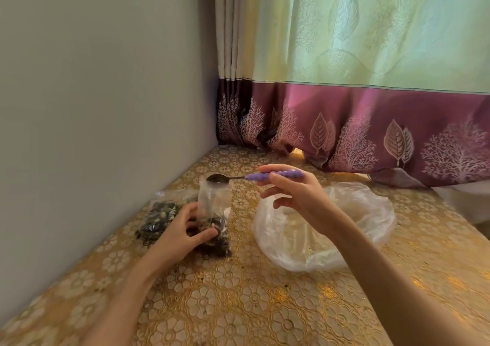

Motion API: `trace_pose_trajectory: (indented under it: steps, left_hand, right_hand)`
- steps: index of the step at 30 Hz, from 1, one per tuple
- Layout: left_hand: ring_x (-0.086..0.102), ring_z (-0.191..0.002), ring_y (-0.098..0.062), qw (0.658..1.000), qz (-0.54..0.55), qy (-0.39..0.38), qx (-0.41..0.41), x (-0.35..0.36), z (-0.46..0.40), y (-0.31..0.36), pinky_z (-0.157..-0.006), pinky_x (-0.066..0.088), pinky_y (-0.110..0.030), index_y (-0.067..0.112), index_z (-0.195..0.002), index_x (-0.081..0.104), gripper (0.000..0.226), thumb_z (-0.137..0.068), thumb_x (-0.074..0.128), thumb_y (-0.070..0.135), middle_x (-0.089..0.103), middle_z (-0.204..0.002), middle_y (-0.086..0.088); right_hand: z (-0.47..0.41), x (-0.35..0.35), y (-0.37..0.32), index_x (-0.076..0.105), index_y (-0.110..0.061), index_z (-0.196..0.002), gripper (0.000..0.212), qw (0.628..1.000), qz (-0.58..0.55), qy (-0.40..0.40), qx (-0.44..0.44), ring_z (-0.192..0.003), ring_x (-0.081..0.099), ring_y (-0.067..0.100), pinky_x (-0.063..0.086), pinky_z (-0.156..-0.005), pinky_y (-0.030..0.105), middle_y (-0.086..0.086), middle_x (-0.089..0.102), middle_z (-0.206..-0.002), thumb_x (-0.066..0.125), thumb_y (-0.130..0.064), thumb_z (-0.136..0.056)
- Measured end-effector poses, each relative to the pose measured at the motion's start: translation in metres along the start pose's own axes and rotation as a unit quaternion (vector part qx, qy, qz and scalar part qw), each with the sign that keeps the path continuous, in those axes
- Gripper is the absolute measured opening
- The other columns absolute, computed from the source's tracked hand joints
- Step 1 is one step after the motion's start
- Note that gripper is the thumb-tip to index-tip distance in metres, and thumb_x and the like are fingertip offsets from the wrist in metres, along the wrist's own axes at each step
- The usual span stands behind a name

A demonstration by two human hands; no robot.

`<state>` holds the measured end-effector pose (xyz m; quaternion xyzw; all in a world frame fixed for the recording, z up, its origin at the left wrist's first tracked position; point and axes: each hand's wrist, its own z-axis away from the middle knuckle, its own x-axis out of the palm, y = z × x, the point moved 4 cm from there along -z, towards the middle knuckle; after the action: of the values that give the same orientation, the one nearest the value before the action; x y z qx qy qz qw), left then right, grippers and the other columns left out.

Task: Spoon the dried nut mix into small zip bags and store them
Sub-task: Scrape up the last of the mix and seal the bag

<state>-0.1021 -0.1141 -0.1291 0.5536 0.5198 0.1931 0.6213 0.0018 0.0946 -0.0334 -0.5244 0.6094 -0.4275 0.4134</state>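
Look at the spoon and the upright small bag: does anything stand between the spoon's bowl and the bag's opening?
Nothing visible does. The spoon, held by the right hand, has its bowl right at the open top of the small zip bag, which the left hand holds upright lower down, clear of the mouth.

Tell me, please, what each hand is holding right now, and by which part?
The right hand holds the spoon by its purple handle. The left hand grips the small zip bag around its filled lower part.
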Motion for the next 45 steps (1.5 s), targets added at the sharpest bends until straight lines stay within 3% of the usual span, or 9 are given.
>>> trace_pose_trajectory:
  steps: [8,11,15,20,24,28,35,39,45]
  left_hand:
    - [0.037,-0.121,-0.010,0.997,-0.044,-0.061,-0.017,-0.001,0.000,-0.009,-0.101,0.028,-0.033,0.045,-0.127,0.030,0.069,-0.072,0.071,0.044,0.043,-0.127,0.008]
    - [0.034,-0.122,-0.008,0.995,-0.034,-0.095,-0.015,0.003,0.000,-0.009,-0.100,0.030,-0.030,0.049,-0.122,0.031,0.060,-0.087,0.063,0.013,0.038,-0.136,0.001]
    - [0.034,-0.122,-0.009,0.994,-0.033,-0.105,-0.020,0.012,-0.001,-0.006,-0.103,0.031,-0.033,0.052,-0.119,0.032,0.061,-0.085,0.066,0.015,0.038,-0.127,0.009]
    - [0.046,-0.103,-0.005,0.999,-0.027,-0.044,-0.009,0.023,-0.004,0.000,-0.089,0.033,-0.026,0.040,-0.124,0.036,0.065,-0.076,0.075,0.020,0.046,-0.112,0.013]
    - [0.044,-0.107,-0.004,1.000,-0.009,-0.013,-0.001,0.027,-0.004,0.003,-0.095,0.034,-0.026,0.029,-0.131,0.043,0.068,-0.073,0.077,0.017,0.045,-0.118,0.013]
    - [0.060,-0.091,-0.003,0.989,0.148,-0.004,-0.009,0.034,-0.001,0.018,-0.071,0.049,-0.018,0.040,-0.108,0.056,0.056,-0.060,0.077,0.020,0.057,-0.112,0.010]
    - [0.068,-0.093,-0.024,0.958,0.277,-0.077,-0.007,0.068,-0.006,0.055,-0.073,0.055,-0.031,0.032,-0.106,0.068,0.057,-0.052,0.083,0.028,0.071,-0.102,-0.010]
    - [0.062,-0.100,-0.024,0.970,0.210,-0.120,0.013,0.103,-0.006,0.068,-0.078,0.054,-0.034,0.044,-0.092,0.069,0.036,-0.058,0.078,0.040,0.066,-0.107,-0.008]
    - [0.062,-0.100,-0.015,0.984,0.123,-0.123,0.029,0.138,-0.009,0.062,-0.077,0.051,-0.023,0.024,-0.096,0.064,0.018,-0.078,0.070,0.022,0.069,-0.101,0.002]
  right_hand:
    - [0.026,-0.052,0.015,0.069,-0.006,-0.094,0.022,0.981,-0.125,0.146,0.006,-0.068,0.065,0.014,0.048,-0.052,0.019,0.011,0.074,-0.096,0.051,-0.019,-0.094]
    - [0.046,-0.079,0.029,0.075,-0.008,-0.077,0.031,0.965,-0.145,0.216,0.030,-0.063,0.066,0.013,0.049,-0.049,0.017,0.013,0.074,-0.087,0.050,-0.017,-0.094]
    - [0.078,-0.106,0.048,0.076,-0.011,-0.063,0.036,0.944,-0.110,0.299,0.081,-0.064,0.070,0.018,0.053,-0.050,0.019,0.015,0.074,-0.078,0.054,-0.016,-0.091]
    - [0.102,-0.114,0.073,0.068,0.003,-0.085,0.015,0.941,-0.094,0.303,0.121,-0.072,0.071,0.027,0.059,-0.060,0.026,0.021,0.073,-0.085,0.056,-0.006,-0.090]
    - [0.107,-0.109,0.084,0.064,-0.008,-0.087,0.008,0.938,0.118,0.308,0.101,-0.074,0.071,0.019,0.058,-0.067,0.030,0.011,0.074,-0.081,0.064,-0.016,-0.088]
    - [0.089,-0.103,0.090,0.065,-0.017,-0.087,0.011,0.901,0.309,0.295,0.069,-0.075,0.065,0.013,0.047,-0.058,0.017,-0.001,0.069,-0.083,0.061,-0.027,-0.091]
    - [0.047,-0.116,0.109,0.066,-0.005,-0.096,0.025,0.835,0.421,0.330,0.128,-0.079,0.053,0.018,0.038,-0.064,0.025,0.010,0.064,-0.094,0.052,-0.026,-0.096]
    - [0.040,-0.119,0.112,0.067,-0.003,-0.100,0.030,0.818,0.452,0.326,0.145,-0.089,0.051,0.021,0.041,-0.076,0.027,0.012,0.058,-0.104,0.054,-0.029,-0.094]
    - [0.063,-0.113,0.095,0.070,-0.012,-0.102,0.025,0.815,0.440,0.376,0.047,-0.101,0.050,0.020,0.035,-0.088,0.035,0.005,0.062,-0.107,0.052,-0.027,-0.094]
